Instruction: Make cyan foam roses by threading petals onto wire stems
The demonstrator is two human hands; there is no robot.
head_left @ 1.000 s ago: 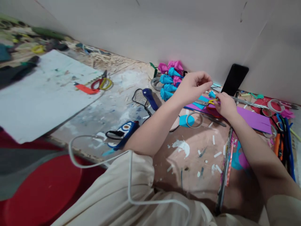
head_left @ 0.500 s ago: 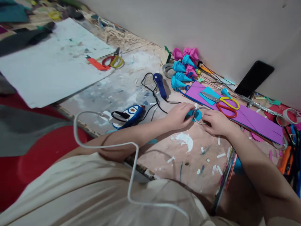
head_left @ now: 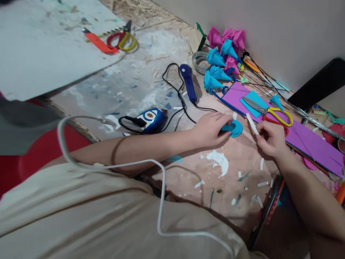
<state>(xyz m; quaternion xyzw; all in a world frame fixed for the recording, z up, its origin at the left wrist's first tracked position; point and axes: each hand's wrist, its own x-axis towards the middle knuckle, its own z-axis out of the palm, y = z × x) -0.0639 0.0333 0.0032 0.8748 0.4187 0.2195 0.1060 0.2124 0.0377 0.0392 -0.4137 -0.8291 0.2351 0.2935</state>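
Note:
My left hand (head_left: pixel 211 127) rests on the worn table, its fingers closed on a round blue paper piece (head_left: pixel 234 128) that lies flat there. A short way to the right, my right hand (head_left: pixel 271 138) pinches a narrow white strip (head_left: pixel 252 123) that sticks up and to the left from its fingers. Just behind both hands lies a purple sheet (head_left: pixel 304 138) with yellow-and-red scissors (head_left: pixel 272 111) and a blue paper square (head_left: pixel 254 99) on it. Blue and pink paper cones (head_left: pixel 222 61) on wire stems are heaped by the wall.
A blue glue gun (head_left: pixel 149 119) and a blue-handled tool (head_left: pixel 188 82) with black cords lie left of my hands. A white board (head_left: pixel 45 43) with scissors (head_left: pixel 122 39) and an orange cutter (head_left: pixel 100 42) is at far left. A black phone (head_left: pixel 319 86) leans on the wall. White scraps litter the table.
My hands came down from the purple sheet to the table. The tape ring they were touching is no longer in view; my right hand now pinches a white strip. The view has tilted downward.

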